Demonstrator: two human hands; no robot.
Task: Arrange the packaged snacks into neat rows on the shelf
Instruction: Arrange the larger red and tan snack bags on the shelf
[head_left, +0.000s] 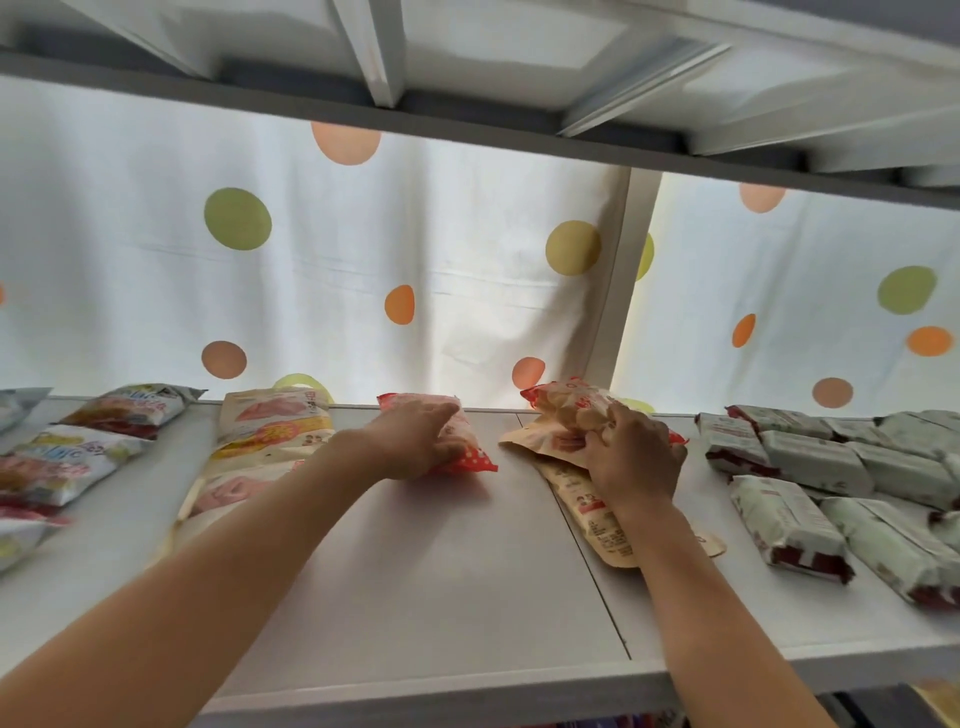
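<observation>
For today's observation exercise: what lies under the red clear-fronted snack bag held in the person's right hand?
Under the red clear-fronted snack bag lie flat tan paper pouches on the white shelf. The right hand covers where they overlap, so their number is unclear.

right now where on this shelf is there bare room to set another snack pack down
Bare shelf lies between both forearms, in front of the red snack pack. Crowded: green-white packs at right, tan pouches and colourful bags at left.
</observation>
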